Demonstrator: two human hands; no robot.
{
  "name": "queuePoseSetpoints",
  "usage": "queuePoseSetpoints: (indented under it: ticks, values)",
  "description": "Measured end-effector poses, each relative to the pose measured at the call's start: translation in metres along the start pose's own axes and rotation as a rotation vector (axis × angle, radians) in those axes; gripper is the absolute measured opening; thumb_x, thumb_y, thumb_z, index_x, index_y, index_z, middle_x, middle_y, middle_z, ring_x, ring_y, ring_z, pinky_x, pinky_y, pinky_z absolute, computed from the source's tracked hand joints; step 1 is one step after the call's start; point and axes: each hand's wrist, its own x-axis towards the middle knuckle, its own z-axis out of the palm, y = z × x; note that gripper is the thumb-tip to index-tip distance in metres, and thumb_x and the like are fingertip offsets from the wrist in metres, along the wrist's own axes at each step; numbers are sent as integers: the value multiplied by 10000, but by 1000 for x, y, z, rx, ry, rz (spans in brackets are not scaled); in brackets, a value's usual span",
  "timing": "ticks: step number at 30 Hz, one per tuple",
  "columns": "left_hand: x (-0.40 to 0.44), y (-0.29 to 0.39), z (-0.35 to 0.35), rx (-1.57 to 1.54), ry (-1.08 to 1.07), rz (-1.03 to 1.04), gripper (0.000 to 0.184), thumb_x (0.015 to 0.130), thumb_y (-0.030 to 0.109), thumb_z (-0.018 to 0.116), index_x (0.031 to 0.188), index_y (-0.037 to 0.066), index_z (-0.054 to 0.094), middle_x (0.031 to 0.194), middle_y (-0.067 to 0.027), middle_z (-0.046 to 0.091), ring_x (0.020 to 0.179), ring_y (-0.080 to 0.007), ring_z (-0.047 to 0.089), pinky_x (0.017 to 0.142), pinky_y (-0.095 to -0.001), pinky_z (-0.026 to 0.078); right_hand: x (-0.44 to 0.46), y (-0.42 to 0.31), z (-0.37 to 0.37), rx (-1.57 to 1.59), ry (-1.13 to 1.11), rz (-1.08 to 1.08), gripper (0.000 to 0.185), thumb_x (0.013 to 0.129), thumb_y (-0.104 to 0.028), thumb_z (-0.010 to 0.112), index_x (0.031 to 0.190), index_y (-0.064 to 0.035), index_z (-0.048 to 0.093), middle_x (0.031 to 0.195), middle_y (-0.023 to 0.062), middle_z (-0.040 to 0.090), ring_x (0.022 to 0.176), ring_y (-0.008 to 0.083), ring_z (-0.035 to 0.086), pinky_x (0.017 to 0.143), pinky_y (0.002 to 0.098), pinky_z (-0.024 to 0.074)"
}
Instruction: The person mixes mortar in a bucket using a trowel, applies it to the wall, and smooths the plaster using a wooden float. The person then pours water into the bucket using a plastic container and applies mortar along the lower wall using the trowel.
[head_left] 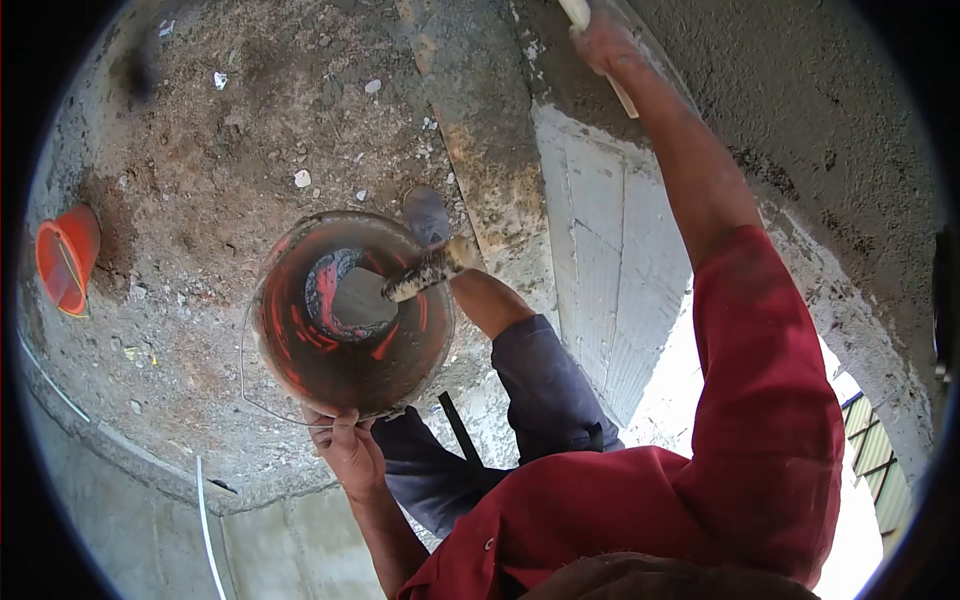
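Note:
My left hand (348,450) grips the near rim of a mortar-smeared bucket (345,385), fingers closed over its edge. The bucket is tipped so that its inside, with reddish streaks, faces me. A trowel with a crusted handle (430,270) rests in it, the handle over the right rim; its grey blade (362,298) lies near the bottom. Far up at the wall, my right hand (605,45) is closed around a pale, straight, narrow tool (625,98) seen edge-on. Its exact kind is unclear. The tool lies close to the grey wall surface.
A small orange bucket (70,262) stands at the left on rubble-strewn ground (240,140). Rough wet-looking plaster (800,100) covers the wall at upper right, above bare grey blocks (605,220). My shoe (426,215) is beside the bucket.

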Motion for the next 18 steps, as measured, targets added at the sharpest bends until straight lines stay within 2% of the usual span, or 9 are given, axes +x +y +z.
queuePoseSetpoints:
  ticks: [1, 4, 6, 8, 10, 12, 15, 16, 18]
  values:
    - [0, 1, 2, 1, -14, 1, 424, 889, -6, 636, 1291, 85, 536, 1234, -93, 634, 1021, -190, 690, 817, -339, 647, -9, 7, 13, 13, -50, -13, 530, 972, -378, 648, 1315, 15, 553, 1098, 290, 714, 1064, 483, 681, 933, 541, 539]
    - [-4, 9, 8, -21, -53, -19, 432, 887, -5, 640, 1294, 83, 528, 1242, -93, 631, 1041, -193, 688, 834, -342, 644, -83, 44, 66, -64, -212, 184, 529, 960, -331, 666, 1364, -18, 534, 1204, 297, 679, 1153, 453, 656, 991, 523, 520]
    - [-4, 15, 5, -56, -70, -5, 435, 884, 0, 647, 1296, 83, 533, 1244, -94, 634, 1048, -195, 688, 836, -348, 644, -155, 66, 64, -86, -213, 196, 513, 969, -350, 662, 1331, -32, 485, 1099, 311, 700, 1059, 487, 678, 939, 580, 522]
    - [-2, 14, 2, -81, -88, 4, 431, 883, 4, 652, 1292, 84, 542, 1244, -95, 637, 1057, -201, 689, 852, -363, 642, -221, 68, 22, -161, -126, 194, 463, 993, -362, 632, 1278, -37, 466, 1011, 317, 708, 943, 519, 688, 860, 595, 543]
    - [4, 16, -4, -82, -107, 21, 420, 882, 9, 655, 1282, 86, 554, 1243, -94, 640, 1069, -211, 689, 880, -386, 638, -272, 47, -53, -152, -99, 347, 441, 1017, -369, 609, 1256, -31, 456, 962, 320, 708, 862, 504, 710, 759, 581, 569]
    - [8, 19, 2, -69, -120, 14, 392, 884, 7, 651, 1257, 89, 564, 1242, -91, 642, 1077, -218, 686, 901, -407, 631, -314, 48, -96, 39, 195, 296, 409, 1034, -348, 612, 1231, -21, 467, 891, 294, 702, 738, 450, 717, 659, 514, 571]
    - [16, 20, 17, -62, -136, 12, 369, 891, 5, 640, 1242, 90, 570, 1257, -95, 643, 1109, -230, 679, 927, -430, 621, -323, 59, -108, 250, 384, 202, 348, 1040, -309, 630, 1176, -14, 505, 792, 220, 655, 648, 365, 646, 646, 427, 526]
    - [19, 18, 22, -64, -137, 13, 364, 893, 4, 636, 1241, 91, 570, 1264, -97, 643, 1123, -234, 676, 935, -437, 617, -313, 62, -95, 240, 403, 181, 385, 1035, -326, 628, 1218, -17, 491, 832, 257, 679, 720, 422, 694, 679, 473, 545]
    - [21, 13, 24, -49, -166, 33, 402, 896, 10, 635, 1282, 91, 561, 1294, -108, 636, 1152, -243, 670, 937, -441, 615, -283, 54, -59, 78, 297, 252, 430, 1021, -364, 626, 1254, -42, 460, 890, 285, 704, 821, 491, 709, 712, 553, 547]
